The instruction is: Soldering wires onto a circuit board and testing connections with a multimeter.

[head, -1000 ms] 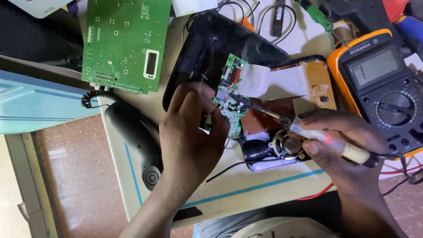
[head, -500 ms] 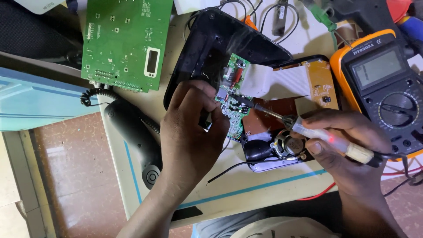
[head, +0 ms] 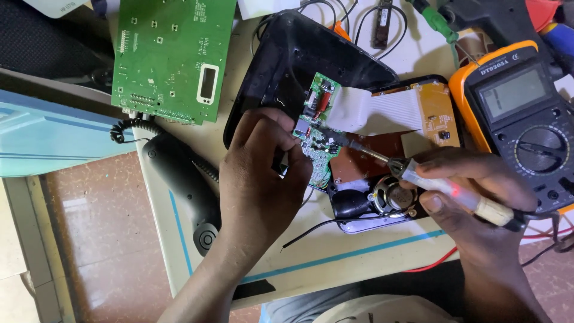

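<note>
The left hand (head: 260,173) reaches forward from the lower middle with its fingers curled in a pinch, while the right hand (head: 472,197) comes in from the right, closed in a pen-like grip.

Even, bright daylight across bench (head: 359,257), no hard glare. Soft shadow under left hand (head: 260,179) and right hand (head: 472,197). Faint sheen on black casing (head: 287,54) and tiled floor (head: 101,239). Centre sharp; slight softness and wide-angle stretch toward frame corners. Upper-left corner falls dark.
</note>
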